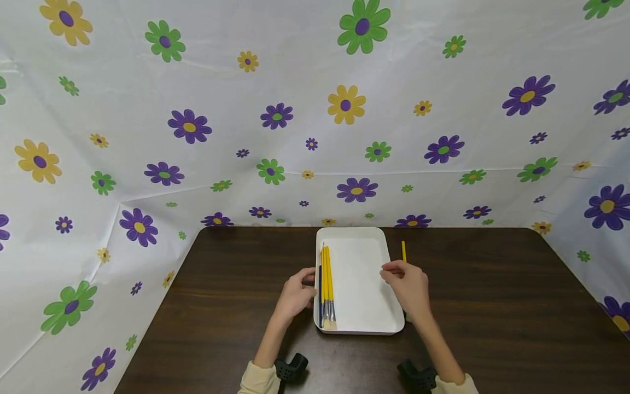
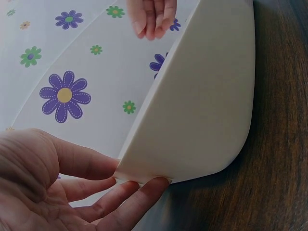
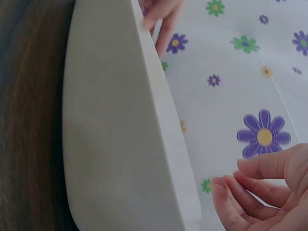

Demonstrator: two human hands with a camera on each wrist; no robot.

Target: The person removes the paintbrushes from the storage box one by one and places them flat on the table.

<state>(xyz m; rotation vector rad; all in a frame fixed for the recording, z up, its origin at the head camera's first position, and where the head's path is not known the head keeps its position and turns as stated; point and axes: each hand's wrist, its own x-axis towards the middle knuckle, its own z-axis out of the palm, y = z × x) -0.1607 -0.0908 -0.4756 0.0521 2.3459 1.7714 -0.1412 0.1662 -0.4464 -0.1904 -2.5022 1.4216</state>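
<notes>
1. Head view showed the white tray flat on the desk, its far end near the back edge
2. Inside it, along the left wall, yellow-handled brushes lay side by side, bristles toward the near end; a dark brush lay between them and the wall
3. At the left wall was the left hand; its fingers were clamped on the tray, the thumb at the rim and the other fingertips lower on the side, as the left wrist view made plain
4. By the opposite rim hung the right hand, its fingers bent, thumb and fingertips close together with nothing visible between them; the right wrist view showed a gap between them and the wall
5. Just right of the tray, a yellow stick stuck out beyond the right hand, which hid most of it; whether the two touched could not be told
6. Both wrists carried black mounts, just above cream sleeves
7. Behind and around the desk spread a white cloth printed with purple, green and yellow flowers
</notes>
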